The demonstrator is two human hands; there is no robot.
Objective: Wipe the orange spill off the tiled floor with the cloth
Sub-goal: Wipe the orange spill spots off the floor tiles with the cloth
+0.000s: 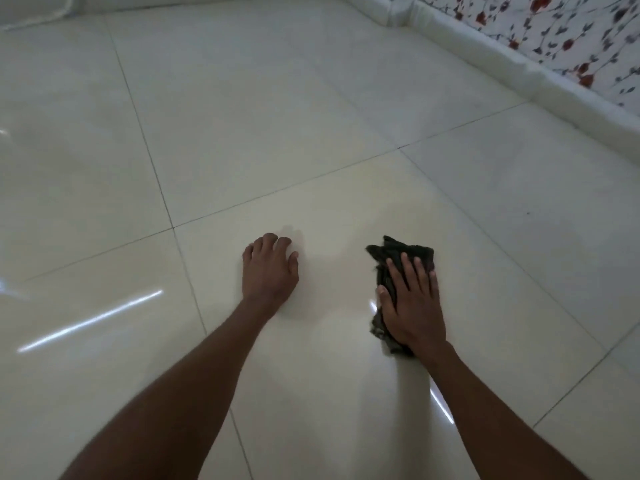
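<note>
Cloth [407,258], dark and crumpled, is pressed flat against the tiled floor [242,116] by the right hand [412,299], whose fingers are laid straight and slightly spread over it. The left hand [268,268] is rested on the same tile well to the left, fingers loosely bent, nothing held. Only a faint yellowish smear [332,216] is seen just beyond the hands. A flowered fabric [554,32] is seen at the upper right.

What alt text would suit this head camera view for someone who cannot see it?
A person's right hand presses a dark cloth flat on a glossy cream tiled floor, while the left hand rests on the tile beside it. No orange spill is clearly visible.
</note>
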